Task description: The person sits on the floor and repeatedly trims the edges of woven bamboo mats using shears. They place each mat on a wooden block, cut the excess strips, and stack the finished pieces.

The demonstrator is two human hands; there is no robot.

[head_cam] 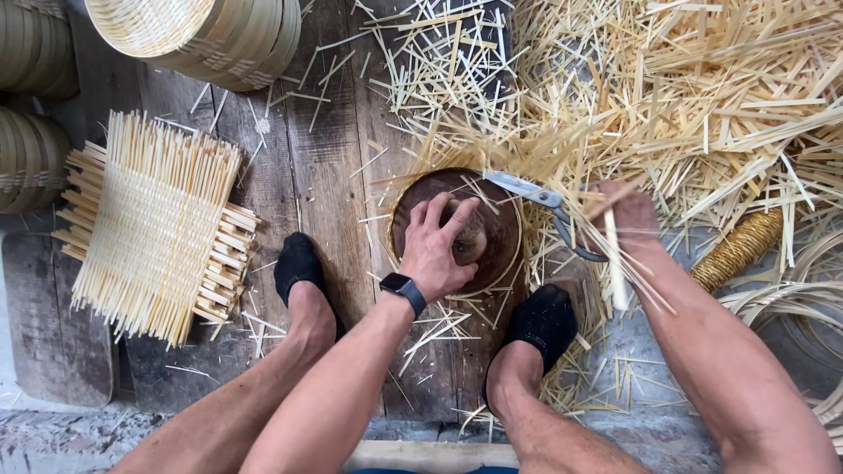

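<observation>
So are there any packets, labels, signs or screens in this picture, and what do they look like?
Smartwatch: the only screen, on the wrist of the left hand; a small rounded rectangle, black and unlit, on a black strap.
No packets, labels or signs in view.
</observation>
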